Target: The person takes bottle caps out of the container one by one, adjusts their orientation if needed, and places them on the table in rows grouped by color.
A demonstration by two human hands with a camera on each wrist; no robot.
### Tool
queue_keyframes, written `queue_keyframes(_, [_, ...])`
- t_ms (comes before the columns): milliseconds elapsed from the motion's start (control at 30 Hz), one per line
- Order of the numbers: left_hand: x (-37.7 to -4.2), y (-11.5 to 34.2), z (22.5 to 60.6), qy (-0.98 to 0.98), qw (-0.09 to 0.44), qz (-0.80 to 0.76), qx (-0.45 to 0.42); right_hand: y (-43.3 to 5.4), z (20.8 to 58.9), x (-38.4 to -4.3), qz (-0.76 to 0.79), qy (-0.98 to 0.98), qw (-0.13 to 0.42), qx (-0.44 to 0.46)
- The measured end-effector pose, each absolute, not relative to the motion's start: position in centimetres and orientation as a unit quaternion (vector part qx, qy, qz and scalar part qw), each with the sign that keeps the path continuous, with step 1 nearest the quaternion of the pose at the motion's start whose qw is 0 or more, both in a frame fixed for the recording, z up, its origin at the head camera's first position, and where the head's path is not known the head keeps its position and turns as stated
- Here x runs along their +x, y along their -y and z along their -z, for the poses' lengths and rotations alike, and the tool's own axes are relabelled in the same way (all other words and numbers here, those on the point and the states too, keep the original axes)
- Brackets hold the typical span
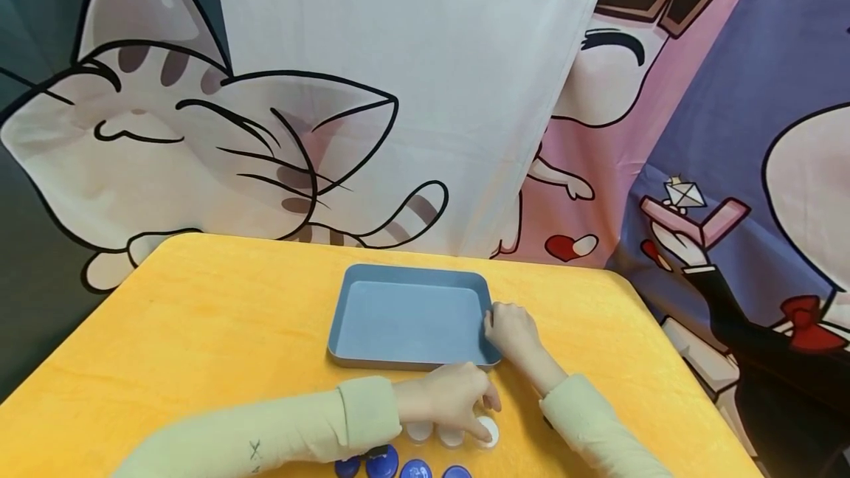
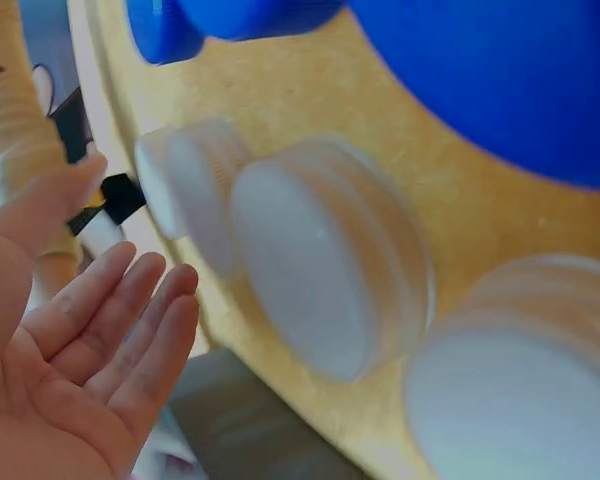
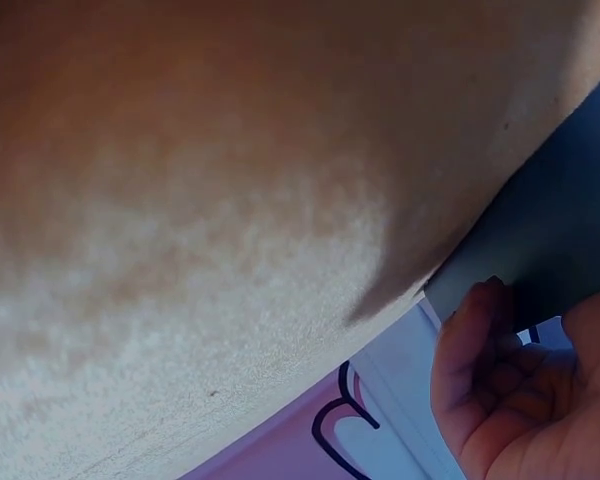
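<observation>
My left hand (image 1: 451, 398) reaches in from the left over a row of round white caps (image 1: 451, 437). Its thumb is right at the rightmost white cap (image 1: 490, 434), with the other fingers above it. In the left wrist view, the left hand (image 2: 90, 370) has its fingers extended and its thumb apart, beside the white caps (image 2: 305, 270) standing in a line. My right hand (image 1: 514, 334) grips the right rim of a blue-grey rectangular tray (image 1: 412, 364). Seen from the right wrist, the fingers of the right hand (image 3: 520, 390) curl at the tray wall (image 3: 560, 200).
Several blue caps (image 1: 416, 469) lie in a row at the near edge, in front of the white ones. A yellow cloth covers the table (image 1: 232, 330). Behind it hangs a printed cartoon curtain (image 1: 425, 94).
</observation>
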State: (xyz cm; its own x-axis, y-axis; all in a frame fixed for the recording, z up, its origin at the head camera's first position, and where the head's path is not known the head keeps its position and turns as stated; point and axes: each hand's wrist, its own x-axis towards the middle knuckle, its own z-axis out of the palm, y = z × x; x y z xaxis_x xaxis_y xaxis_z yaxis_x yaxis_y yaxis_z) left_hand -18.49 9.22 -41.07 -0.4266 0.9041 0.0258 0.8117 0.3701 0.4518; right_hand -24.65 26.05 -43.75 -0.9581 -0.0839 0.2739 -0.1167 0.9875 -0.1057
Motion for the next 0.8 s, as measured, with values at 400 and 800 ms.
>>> queue_keyframes(400, [-19.0, -5.0, 38.6, -0.858, 0.030, -0.302, 0.415, -26.7, 43.6, -24.7, -0.102, 0.993, 0.049, 0.026])
queue_keyframes(800, [-19.9, 2.2, 39.0, -0.924, -0.145, -0.214, 0.282, -28.7, 42.3, -22.1, -0.125, 0.991, 0.042, 0.013])
